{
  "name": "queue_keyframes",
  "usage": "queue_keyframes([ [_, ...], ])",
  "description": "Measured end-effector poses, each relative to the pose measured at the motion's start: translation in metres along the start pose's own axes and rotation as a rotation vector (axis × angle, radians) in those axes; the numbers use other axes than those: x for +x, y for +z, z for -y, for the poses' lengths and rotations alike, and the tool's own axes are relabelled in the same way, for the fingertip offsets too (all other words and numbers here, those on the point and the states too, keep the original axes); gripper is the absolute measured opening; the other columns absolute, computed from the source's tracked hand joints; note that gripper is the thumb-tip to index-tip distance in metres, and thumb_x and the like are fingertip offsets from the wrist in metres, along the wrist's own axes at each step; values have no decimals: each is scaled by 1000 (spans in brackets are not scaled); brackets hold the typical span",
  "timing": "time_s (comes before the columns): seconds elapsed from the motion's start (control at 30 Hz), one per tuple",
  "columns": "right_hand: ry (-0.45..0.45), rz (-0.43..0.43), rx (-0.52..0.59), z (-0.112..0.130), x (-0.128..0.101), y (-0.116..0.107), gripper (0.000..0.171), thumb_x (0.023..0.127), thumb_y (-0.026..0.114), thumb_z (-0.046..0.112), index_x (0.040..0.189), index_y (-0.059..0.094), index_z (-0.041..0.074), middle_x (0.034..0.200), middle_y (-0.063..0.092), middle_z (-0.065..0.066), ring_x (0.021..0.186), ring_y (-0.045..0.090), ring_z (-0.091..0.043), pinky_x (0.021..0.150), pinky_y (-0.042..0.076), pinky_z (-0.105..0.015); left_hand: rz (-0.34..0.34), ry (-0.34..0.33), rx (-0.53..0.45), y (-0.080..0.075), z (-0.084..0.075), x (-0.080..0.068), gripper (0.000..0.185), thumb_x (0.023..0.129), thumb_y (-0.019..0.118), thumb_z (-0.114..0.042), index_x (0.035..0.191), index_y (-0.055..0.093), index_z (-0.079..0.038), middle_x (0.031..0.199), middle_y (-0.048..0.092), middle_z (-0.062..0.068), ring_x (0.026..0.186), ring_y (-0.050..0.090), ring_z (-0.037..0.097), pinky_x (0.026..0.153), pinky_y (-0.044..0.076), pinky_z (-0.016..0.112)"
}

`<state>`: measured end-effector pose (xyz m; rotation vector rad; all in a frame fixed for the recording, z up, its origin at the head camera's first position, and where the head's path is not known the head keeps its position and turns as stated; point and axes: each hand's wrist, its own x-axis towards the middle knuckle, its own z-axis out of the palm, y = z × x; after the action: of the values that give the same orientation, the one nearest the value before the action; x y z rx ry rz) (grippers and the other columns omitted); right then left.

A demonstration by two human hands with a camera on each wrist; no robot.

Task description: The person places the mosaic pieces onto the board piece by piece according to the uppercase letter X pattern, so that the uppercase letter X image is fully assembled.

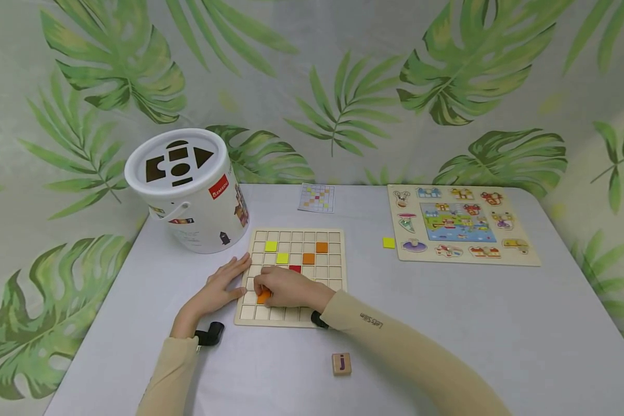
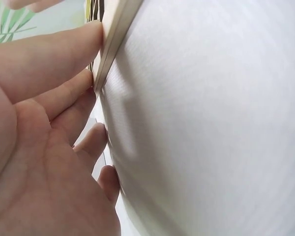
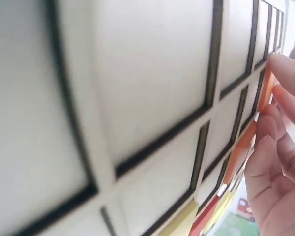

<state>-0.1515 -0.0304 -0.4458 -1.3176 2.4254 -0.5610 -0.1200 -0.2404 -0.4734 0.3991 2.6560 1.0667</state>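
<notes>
A wooden grid board (image 1: pixel 335 271) lies on the table, with yellow (image 1: pixel 271 247), orange (image 1: pixel 321 247) and red (image 1: pixel 294 269) square tiles in some of its cells. My left hand (image 1: pixel 215 294) rests at the board's left edge, fingers extended; in the left wrist view its fingertips (image 2: pixel 96 37) touch the wooden side. Over the lower left cells, my right hand (image 1: pixel 288 287) pinches an orange tile (image 3: pixel 266 88) with thumb and fingertips, right at its cell. Another orange tile (image 3: pixel 241 147) sits diagonally beside it in the right wrist view. The hand covers part of the grid.
A white shape-sorter bucket (image 1: pixel 208 225) stands behind left. A small pattern card (image 1: pixel 316 198) lies beyond the board. To the right are a loose yellow tile (image 1: pixel 389 242) and a wooden picture puzzle (image 1: pixel 468 263). A letter block (image 1: pixel 341 364) sits near the front.
</notes>
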Motion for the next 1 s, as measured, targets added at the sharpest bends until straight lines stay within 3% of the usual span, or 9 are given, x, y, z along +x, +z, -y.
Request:
queue_keyframes([
  [0.33,81,-79,141,-33,-38,-16,14,83,69,5,95,65,12,90,55,2,81,47,-12,73,42,-23,-5,-21,-3,2,-1,2,67,89,63,-7,149,32,-4,157,19,9,143,8,36,105,3,67],
  [0.57,96,-74,123,-52,-57,-19,18,81,70,2,97,69,11,97,58,5,88,49,-13,84,44,-25,-14,-15,5,2,-1,1,66,89,62,-7,148,33,-4,157,21,9,143,9,37,105,4,68],
  [0.7,102,-97,184,-56,-64,-22,19,83,67,-1,98,68,11,98,60,5,88,52,-13,82,46,-25,-12,-12,3,2,-2,1,66,89,62,-7,148,33,-3,157,21,10,143,9,37,105,4,68],
  [0.87,162,-215,282,-75,-84,-36,20,83,62,-4,100,66,6,100,63,-1,91,55,-17,79,49,-28,-11,-12,2,3,0,2,67,89,62,-6,148,32,-3,157,20,9,143,8,36,105,4,67],
  [1.0,222,-359,267,-109,-112,-51,19,82,65,-7,101,66,0,99,64,-9,91,58,-23,77,51,-35,-13,-12,6,3,2,1,67,89,62,-7,149,32,-4,157,20,9,143,9,36,106,4,66],
])
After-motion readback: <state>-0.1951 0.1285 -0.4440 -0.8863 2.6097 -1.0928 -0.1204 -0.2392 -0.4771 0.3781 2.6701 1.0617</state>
